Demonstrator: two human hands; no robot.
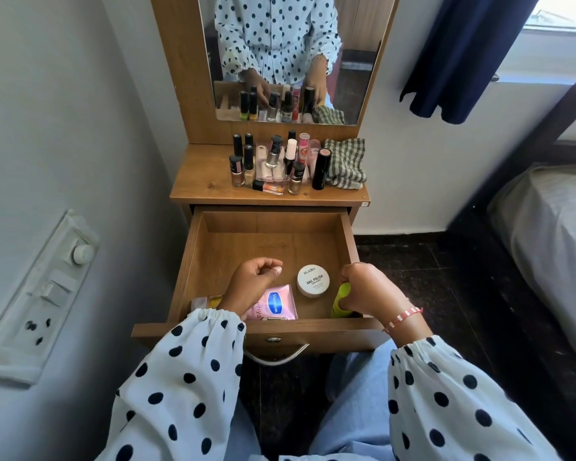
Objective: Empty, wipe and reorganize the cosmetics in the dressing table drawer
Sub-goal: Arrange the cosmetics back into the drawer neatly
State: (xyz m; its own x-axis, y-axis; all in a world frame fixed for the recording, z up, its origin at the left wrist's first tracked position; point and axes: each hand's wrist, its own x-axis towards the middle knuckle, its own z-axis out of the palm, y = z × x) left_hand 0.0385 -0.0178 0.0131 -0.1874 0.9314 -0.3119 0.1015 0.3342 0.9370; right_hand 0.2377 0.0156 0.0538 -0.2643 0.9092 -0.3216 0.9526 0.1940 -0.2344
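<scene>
The drawer (193,261) stood pulled out in front of the person, and most of the cosmetics were already on the table (200,181) above it: the nail polish bottles (243,168) at the left, a black tube (320,169) further right, and the checked cloth (345,163) at the right end. So the emptying looked nearly finished, but not fully.

At the left front corner of the drawer a small yellow and pink item (204,300) lay partly hidden; I cannot tell what it was. The left hand (253,282) hovered over the pink sachet (275,302), fingers loosely curled and holding nothing. To the right of it the white jar (312,280) sat on the drawer floor, apart from both hands. The right hand (368,287) was closed around a green thing (341,299) near the right wall of the drawer.

To do this step well, the green thing should probably be lifted straight up, clear of the wall, and set on the table where free space remained, not among the standing bottles, which could fall easily. The free left hand could take the flat sachet by its edge
</scene>
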